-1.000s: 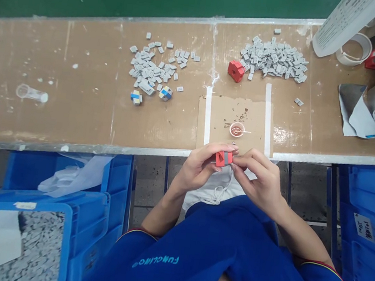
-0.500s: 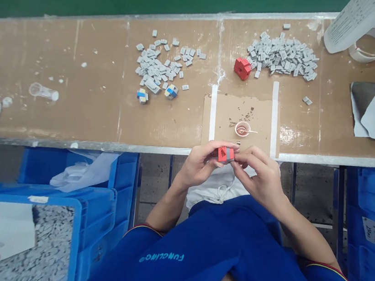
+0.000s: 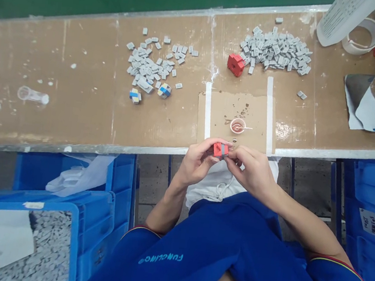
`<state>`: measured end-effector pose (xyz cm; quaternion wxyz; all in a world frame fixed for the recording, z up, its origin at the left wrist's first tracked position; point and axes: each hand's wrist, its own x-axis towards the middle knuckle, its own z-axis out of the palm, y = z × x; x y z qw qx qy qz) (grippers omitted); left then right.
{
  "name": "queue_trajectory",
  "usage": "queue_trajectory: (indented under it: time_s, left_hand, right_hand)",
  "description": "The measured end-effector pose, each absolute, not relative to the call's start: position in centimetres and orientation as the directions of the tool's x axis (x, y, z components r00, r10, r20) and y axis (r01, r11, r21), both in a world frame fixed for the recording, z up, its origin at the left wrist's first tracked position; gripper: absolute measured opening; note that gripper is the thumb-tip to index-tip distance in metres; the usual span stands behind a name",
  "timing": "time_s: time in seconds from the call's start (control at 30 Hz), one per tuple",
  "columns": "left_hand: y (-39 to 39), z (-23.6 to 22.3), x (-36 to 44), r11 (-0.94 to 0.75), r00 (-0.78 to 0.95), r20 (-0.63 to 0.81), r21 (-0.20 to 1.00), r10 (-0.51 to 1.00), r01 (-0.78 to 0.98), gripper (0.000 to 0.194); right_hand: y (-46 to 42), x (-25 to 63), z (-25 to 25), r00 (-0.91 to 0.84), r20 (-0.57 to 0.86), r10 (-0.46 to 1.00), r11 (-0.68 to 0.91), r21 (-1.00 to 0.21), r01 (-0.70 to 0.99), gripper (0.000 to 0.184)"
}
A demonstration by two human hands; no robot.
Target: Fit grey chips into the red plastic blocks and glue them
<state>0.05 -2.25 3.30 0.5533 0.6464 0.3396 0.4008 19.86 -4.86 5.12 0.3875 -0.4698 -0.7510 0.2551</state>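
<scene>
Left hand (image 3: pixel 199 158) and right hand (image 3: pixel 252 168) are pinching a red block (image 3: pixel 220 150) with gray band, grips narrow and steady, over the counter (image 3: pixel 74 111) near edge.

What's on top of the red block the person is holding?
A grey band runs across the top of the rectangular red block. The block's underside and much of its ends are hidden by the left hand and right hand, so nothing there can be seen.

A cup (image 3: pixel 237 126) stands in the way on the cardboard mat (image 3: pixel 253 112) just beyond the hands (image 3: pixel 201 163); gray piles (image 3: pixel 275 50) crowd the surface's (image 3: pixel 78 75) far side, a gap open between them.
</scene>
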Motion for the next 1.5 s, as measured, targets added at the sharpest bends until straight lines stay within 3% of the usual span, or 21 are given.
queue_trajectory:
  time_s: [0.13, 0.27, 0.43, 0.57, 0.73, 0.9, 1.07, 1.23, 1.5]
  left_hand:
    - [-2.7, 3.1, -0.4, -0.098, 0.409, 0.096, 0.995, 0.907, -0.015, 0.046]
    - [-3.4, 2.9, 0.1, 0.015, 0.303, 0.043, 0.982, 0.952, -0.187, 0.055]
    - [-4.3, 3.3, 2.3, 0.171, 0.223, -0.072, 0.867, 0.972, -0.467, 0.050]
    - [-5.2, 3.7, 3.5, 0.240, 0.239, -0.127, 0.809, 0.963, -0.536, 0.042]
    - [-5.5, 3.3, 3.7, 0.226, 0.273, -0.098, 0.842, 0.957, -0.490, 0.037]
    - [-4.6, 3.8, 3.0, -0.027, 0.277, 0.105, 0.962, 0.955, -0.272, 0.035]
    - [-3.5, 5.6, 2.3, -0.270, 0.196, 0.277, 0.961, 0.941, -0.062, 0.024]
    - [-3.0, 6.4, 2.4, -0.273, 0.184, 0.270, 0.962, 0.945, -0.010, 0.015]
    - [-3.1, 6.3, 2.3, -0.282, 0.157, 0.284, 0.959, 0.946, -0.033, 0.024]
  right_hand:
    - [-5.0, 19.6, 5.8, -0.266, 0.314, 0.911, 0.410, -0.763, 0.500, 0.016]
    - [-5.2, 19.2, 6.6, -0.249, 0.291, 0.924, 0.369, -0.848, 0.381, 0.008]
    - [-5.7, 17.4, 5.0, -0.088, 0.377, 0.922, 0.385, -0.872, 0.301, 0.050]
    - [-6.1, 16.9, 3.6, 0.025, 0.413, 0.910, 0.381, -0.861, 0.337, 0.049]
    - [-6.5, 17.8, 3.8, -0.026, 0.414, 0.910, 0.397, -0.849, 0.349, 0.054]
    - [-6.3, 18.9, 4.8, -0.004, 0.438, 0.899, 0.420, -0.858, 0.295, 0.052]
    - [-6.0, 19.8, 5.0, -0.044, 0.378, 0.925, 0.377, -0.893, 0.246, 0.055]
    - [-5.8, 19.8, 4.9, -0.022, 0.330, 0.944, 0.328, -0.929, 0.172, 0.046]
    - [-5.1, 20.2, 6.2, -0.092, 0.374, 0.923, 0.385, -0.896, 0.221, 0.048]
